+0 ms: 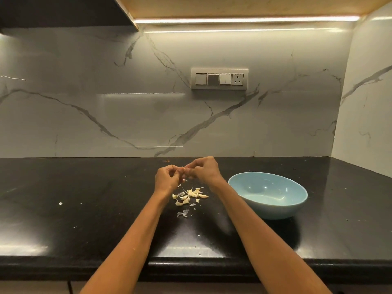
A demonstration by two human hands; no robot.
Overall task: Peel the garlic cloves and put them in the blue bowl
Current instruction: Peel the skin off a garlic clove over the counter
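- so both hands are up off the counter (106, 209), fingertips meeting in the middle, and we're pretty sure there's one clove pinched between them, though it's too small and hidden by fingers to actually make out
- left hand (166, 179) has its fingers curled in toward the meeting point, right hand (203, 169) is curled the same way from the other side, sitting a touch higher and further back, so the grip is clamped together on whatever's in there, not apart
- we can't tell the clove's long axis, the fingers cover it
- the pile of garlic cloves (191, 196) lies on the counter just below the grip and a bit nearer to us, with papery skins (183, 213) scattered nearer still
- the relation that matters: the blue bowl (268, 195) sits to the right of the grip and nearer us, close to the right wrist, well away from the left one
- so we'd guess the right hand does the drop once the skin's off
- bowl looks empty to us, so it's early days
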